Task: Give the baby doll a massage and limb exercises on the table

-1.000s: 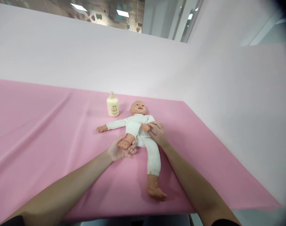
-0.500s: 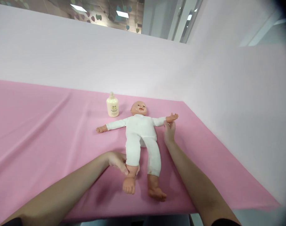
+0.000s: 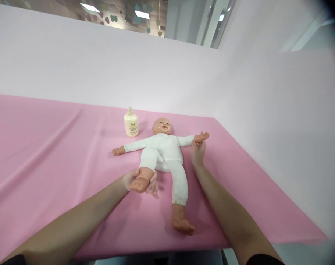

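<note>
A baby doll in a white body suit lies on its back, head at the far end and arms spread. My left hand is closed around the ankle of the doll's leg on the left, its fingers showing past the far side. That leg is bent and raised, with the foot tipped to the left. The other leg lies straight on the cloth. At the doll's outstretched arm on the right, my right hand grips near the wrist, fingers partly hidden.
Left of the doll's head stands a cream-coloured pump bottle with a printed label. A pink cloth with some creases covers the table. White walls rise behind and at the right side.
My left hand has lifted the doll's leg and moved it up and to the left, so the leg is now bent. The right hand stays at the doll's wrist.
</note>
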Action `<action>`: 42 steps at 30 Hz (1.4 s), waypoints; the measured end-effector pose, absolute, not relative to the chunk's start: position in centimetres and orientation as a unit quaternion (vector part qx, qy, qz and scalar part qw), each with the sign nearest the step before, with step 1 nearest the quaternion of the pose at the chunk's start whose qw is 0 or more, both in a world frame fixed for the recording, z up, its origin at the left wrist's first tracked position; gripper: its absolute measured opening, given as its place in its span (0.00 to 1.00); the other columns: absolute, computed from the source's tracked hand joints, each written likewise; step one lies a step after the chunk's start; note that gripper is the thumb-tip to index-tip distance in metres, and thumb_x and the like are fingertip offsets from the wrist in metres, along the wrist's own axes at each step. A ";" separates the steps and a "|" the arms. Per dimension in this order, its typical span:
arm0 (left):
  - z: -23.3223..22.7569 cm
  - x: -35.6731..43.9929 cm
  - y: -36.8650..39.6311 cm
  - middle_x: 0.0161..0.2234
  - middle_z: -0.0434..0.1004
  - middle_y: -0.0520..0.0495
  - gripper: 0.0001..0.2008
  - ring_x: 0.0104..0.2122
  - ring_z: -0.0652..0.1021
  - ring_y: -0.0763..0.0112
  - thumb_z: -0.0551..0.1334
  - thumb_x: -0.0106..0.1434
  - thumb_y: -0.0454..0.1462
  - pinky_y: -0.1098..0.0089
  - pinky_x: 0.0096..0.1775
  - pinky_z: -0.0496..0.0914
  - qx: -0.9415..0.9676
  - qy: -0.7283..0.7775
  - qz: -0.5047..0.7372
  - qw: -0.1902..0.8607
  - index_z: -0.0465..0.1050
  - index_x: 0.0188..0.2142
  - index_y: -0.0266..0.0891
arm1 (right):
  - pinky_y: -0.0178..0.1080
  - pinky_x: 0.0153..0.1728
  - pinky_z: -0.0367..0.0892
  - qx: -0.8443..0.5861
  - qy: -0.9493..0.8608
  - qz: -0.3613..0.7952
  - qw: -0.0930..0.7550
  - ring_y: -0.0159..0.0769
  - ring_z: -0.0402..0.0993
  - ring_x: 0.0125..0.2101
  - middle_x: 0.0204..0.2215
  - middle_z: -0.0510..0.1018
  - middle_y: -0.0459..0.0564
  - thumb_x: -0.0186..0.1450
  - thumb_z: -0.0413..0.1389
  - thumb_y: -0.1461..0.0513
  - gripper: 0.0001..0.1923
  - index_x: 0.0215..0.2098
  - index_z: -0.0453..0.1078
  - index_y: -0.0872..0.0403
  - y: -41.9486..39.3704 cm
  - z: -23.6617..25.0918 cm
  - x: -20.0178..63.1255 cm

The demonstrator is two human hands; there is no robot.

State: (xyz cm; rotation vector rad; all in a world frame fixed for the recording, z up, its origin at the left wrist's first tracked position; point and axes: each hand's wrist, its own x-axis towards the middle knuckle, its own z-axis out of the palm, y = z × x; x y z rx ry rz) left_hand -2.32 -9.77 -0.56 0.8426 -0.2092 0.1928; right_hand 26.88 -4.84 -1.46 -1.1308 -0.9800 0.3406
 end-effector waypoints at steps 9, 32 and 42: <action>-0.4 -1.7 -9.4 0.20 0.64 0.51 0.24 0.31 0.69 0.66 0.58 0.55 0.56 0.57 0.46 0.62 0.314 -0.013 0.206 0.927 0.65 0.31 0.35 | 0.48 0.49 0.65 -0.466 -0.687 -0.041 0.556 0.41 0.69 0.46 0.44 0.73 0.53 0.61 0.56 0.58 0.17 0.48 0.65 0.51 -6.7 -0.6 24.4; 2.0 -2.4 -11.1 0.39 0.77 0.44 0.18 0.42 0.76 0.57 0.66 0.53 0.42 0.59 0.46 0.66 0.559 0.051 -0.058 0.825 0.73 0.42 0.36 | 0.40 0.40 0.69 -0.525 -0.364 0.247 0.729 0.37 0.72 0.43 0.47 0.71 0.53 0.58 0.56 0.53 0.28 0.54 0.59 0.52 -4.8 -1.2 27.0; 0.7 -2.7 -10.5 0.33 0.77 0.40 0.27 0.42 0.75 0.52 0.64 0.50 0.53 0.55 0.46 0.66 0.509 -0.010 0.004 0.861 0.71 0.40 0.33 | 0.41 0.40 0.70 -0.530 -0.345 0.257 0.731 0.36 0.72 0.42 0.45 0.72 0.52 0.57 0.56 0.53 0.24 0.49 0.61 0.52 -4.6 -1.5 27.3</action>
